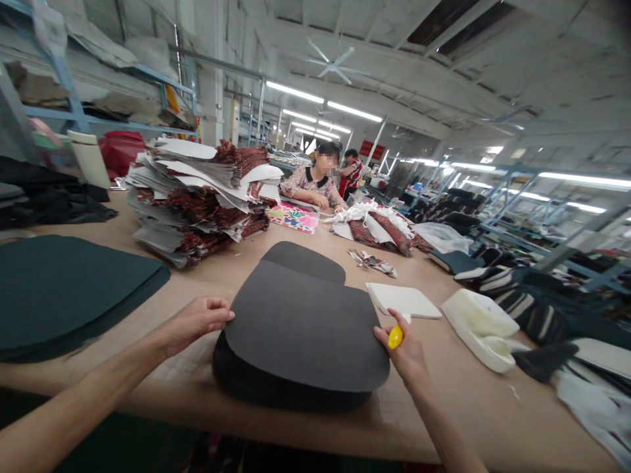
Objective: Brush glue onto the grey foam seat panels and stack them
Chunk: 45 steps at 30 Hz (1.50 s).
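A dark grey rounded fabric piece lies on top of a black stack near the table's front edge. My left hand pinches the piece's left edge, fingers closed on it. My right hand touches its right edge and has a small yellow object between its curled fingers. Behind the piece, another dark cut piece shows.
A tall pile of patterned and grey cut pieces stands at the back left. Dark green pieces lie at the left. White pieces and foam lie at the right. Two co-workers work at the far end of the wooden table.
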Motion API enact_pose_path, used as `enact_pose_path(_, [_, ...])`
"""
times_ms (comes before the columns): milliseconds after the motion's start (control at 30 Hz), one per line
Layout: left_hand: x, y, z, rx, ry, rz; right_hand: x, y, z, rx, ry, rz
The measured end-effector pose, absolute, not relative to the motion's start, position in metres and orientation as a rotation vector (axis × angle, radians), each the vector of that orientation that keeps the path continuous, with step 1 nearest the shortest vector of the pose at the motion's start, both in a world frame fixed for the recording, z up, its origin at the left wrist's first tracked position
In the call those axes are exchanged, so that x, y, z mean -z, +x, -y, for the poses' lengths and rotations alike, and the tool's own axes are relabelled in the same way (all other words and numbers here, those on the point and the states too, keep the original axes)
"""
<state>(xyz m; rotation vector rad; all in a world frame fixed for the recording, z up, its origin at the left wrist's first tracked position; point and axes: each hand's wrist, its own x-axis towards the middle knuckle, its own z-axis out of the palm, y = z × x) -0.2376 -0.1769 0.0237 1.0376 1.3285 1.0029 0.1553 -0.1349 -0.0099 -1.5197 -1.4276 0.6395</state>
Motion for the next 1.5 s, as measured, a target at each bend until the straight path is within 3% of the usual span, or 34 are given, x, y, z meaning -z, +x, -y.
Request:
enact_pose_path(467, [0.018, -0.251, 0.156, -0.828, 1.340, -1.531, 0.033, 0.152, 0.134, -0.524, -1.648, 1.606])
enact_pose_path(1500, [0.027, -0.255, 0.153, -0.680, 1.497, -1.592, 0.043, 0.140, 0.134, -0.457, -1.633, 1.718])
